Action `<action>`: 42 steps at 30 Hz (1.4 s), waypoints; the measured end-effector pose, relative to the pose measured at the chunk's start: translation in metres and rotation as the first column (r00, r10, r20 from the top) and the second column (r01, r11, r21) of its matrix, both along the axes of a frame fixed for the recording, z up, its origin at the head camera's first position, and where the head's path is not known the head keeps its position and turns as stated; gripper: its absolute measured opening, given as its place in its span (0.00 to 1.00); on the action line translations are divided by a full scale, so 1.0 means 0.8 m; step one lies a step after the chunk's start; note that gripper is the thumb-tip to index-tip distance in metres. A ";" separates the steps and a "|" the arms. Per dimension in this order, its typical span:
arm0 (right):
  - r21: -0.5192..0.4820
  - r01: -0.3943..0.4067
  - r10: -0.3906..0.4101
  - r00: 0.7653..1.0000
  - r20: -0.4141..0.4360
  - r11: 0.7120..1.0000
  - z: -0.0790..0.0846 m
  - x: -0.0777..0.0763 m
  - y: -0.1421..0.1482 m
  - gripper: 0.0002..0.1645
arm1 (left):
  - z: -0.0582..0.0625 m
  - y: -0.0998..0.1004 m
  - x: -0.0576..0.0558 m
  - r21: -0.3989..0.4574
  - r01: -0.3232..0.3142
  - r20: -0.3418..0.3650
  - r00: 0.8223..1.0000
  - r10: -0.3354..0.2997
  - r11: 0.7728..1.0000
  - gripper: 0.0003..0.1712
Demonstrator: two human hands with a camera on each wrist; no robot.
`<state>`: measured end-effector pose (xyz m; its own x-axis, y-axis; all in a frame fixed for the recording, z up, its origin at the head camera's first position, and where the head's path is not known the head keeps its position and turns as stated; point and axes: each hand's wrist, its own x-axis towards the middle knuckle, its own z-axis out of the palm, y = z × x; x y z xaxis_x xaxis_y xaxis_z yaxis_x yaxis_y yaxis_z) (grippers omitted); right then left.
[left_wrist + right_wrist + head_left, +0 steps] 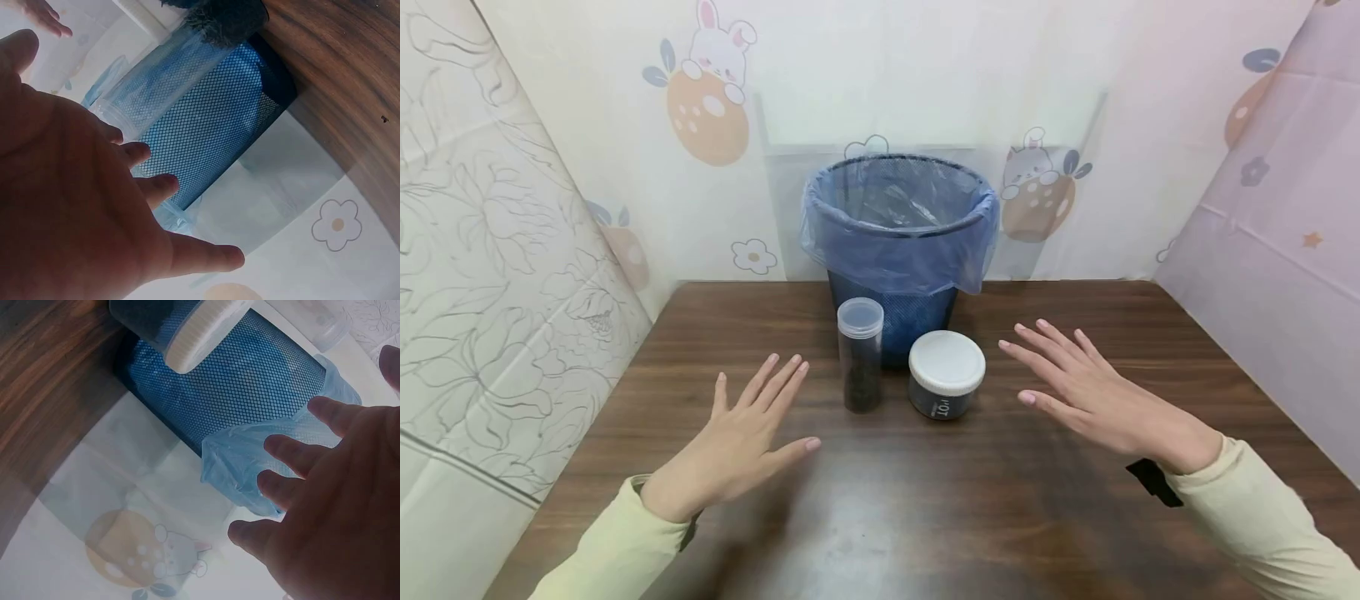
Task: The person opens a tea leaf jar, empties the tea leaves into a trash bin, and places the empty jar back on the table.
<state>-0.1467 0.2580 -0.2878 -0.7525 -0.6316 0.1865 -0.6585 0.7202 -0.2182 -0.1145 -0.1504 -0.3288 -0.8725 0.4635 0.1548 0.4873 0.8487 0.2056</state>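
My left hand [730,450] hovers over the table's left half, fingers spread and nothing in them. On the other side my right hand [1093,396] is likewise spread and holds nothing. Between them stands a tall clear plastic canister [861,358] with a translucent lid and dark contents at its bottom; the left hand is nearest to it. To its right sits a short dark jar [942,402] with a white ribbed screw lid [947,362], closest to the right fingertips. Both containers are upright and closed.
Behind the containers is a dark mesh waste bin [917,321], lined with a translucent blue bag [898,258] folded over its rim. All stand on a brown wood-grain table [880,517]. Printed sheets with rabbits and flowers [711,117] hang at the back and sides.
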 end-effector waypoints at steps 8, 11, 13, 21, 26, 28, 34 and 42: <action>0.012 -0.017 0.017 1.000 0.003 1.000 0.002 -0.006 -0.010 0.36 | -0.003 0.003 -0.008 0.020 0.003 0.015 1.000 -0.004 1.000 0.49; 0.018 -0.032 0.032 0.999 -0.003 0.999 0.006 -0.009 -0.018 0.35 | -0.004 0.004 -0.012 0.023 -0.001 0.037 0.999 0.000 1.000 0.49; 0.026 -0.043 0.043 0.999 -0.002 0.999 0.010 -0.012 -0.024 0.35 | -0.004 0.004 -0.015 0.021 -0.005 0.053 0.999 0.004 1.000 0.50; 0.072 -0.101 0.100 0.995 0.016 0.992 0.027 -0.023 -0.052 0.34 | -0.006 0.006 -0.032 0.076 -0.007 0.143 0.990 -0.004 0.997 0.54; 0.103 -0.139 0.135 0.990 0.048 0.985 0.037 -0.028 -0.073 0.35 | -0.007 0.011 -0.044 0.162 -0.025 0.225 0.974 -0.013 0.987 0.57; 0.114 -0.156 0.150 0.987 0.055 0.981 0.040 -0.030 -0.082 0.35 | -0.009 0.013 -0.050 0.194 -0.033 0.249 0.968 -0.017 0.981 0.58; 0.148 -0.192 0.184 0.981 0.067 0.970 0.050 -0.036 -0.109 0.36 | -0.015 0.024 -0.068 0.274 -0.022 0.284 0.957 -0.059 0.962 0.63; 0.149 -0.238 0.228 0.970 0.082 0.960 0.056 -0.050 -0.141 0.37 | -0.018 0.042 -0.089 0.393 -0.090 0.399 0.914 -0.081 0.915 0.67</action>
